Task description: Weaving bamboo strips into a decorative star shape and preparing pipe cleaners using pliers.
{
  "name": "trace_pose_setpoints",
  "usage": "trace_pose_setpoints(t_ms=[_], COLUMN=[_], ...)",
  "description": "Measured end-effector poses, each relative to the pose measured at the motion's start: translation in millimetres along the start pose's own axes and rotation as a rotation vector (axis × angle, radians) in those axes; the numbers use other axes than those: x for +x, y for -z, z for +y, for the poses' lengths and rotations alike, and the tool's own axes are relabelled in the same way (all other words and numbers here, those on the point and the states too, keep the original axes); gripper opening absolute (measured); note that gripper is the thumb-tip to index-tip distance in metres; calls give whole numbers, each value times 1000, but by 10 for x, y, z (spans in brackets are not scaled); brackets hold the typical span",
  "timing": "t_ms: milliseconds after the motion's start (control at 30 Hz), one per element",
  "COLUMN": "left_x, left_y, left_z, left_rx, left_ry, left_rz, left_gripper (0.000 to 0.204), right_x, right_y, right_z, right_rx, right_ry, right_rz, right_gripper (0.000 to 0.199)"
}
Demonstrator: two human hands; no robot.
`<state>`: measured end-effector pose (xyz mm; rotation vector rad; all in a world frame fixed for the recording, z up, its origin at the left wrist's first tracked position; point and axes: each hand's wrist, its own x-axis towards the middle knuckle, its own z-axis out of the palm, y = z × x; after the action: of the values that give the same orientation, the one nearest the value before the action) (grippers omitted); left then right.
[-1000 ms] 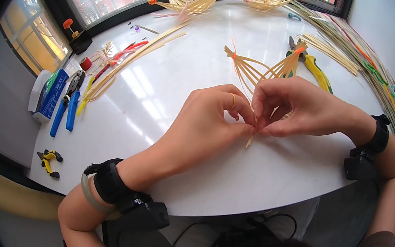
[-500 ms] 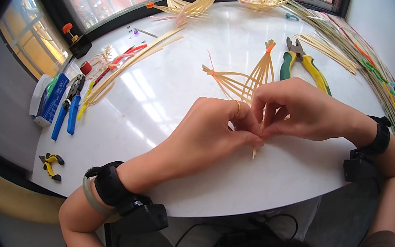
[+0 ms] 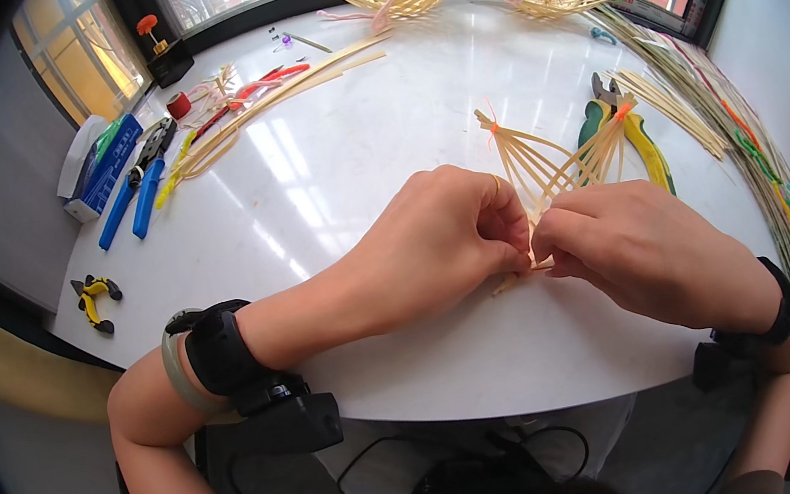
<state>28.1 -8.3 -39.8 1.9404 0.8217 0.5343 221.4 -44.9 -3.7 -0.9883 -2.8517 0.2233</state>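
Note:
A small weaving of pale bamboo strips lies under both hands. Its strips cross each other and fan out into two bundles at the far side, each bound with orange thread. My left hand pinches the near end of the strips between thumb and fingers. Close against it, my right hand has its fingers closed at the same near end, where short strip tips poke out below. The exact grip of the fingertips is partly hidden. Just beyond the right bundle rest green-and-yellow pliers, partly covered by the strips.
Two finished-looking woven pieces stand along the window. Long strips run down the right edge. At left are blue-handled pliers, small yellow-black pliers, a tissue box, red tape and loose strips.
The weaving has turned clockwise, its bundles now leaning right, over the green-and-yellow pliers. My right hand has rolled so its back faces up more. The camera view has shifted slightly.

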Motion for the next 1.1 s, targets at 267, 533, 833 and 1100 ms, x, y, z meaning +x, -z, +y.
trace_pose_setpoints(t_ms=[267, 533, 833, 1100], left_x=[-19, -21, -11, -5], left_y=[3, 18, 16, 9], left_z=[60, 85, 67, 10], left_rx=[93, 141, -17, -84], left_ry=[-11, 40, 81, 41], left_rz=[25, 15, -12, -32], left_gripper=[12, 17, 6, 7], right_x=[-37, 60, 63, 45], right_y=[-13, -76, -84, -92], right_z=[-95, -39, 152, 143], right_rx=[-296, 82, 433, 272], right_ry=[-51, -178, -182, -39], right_rz=[44, 73, 223, 166], right_gripper=[11, 23, 16, 7])
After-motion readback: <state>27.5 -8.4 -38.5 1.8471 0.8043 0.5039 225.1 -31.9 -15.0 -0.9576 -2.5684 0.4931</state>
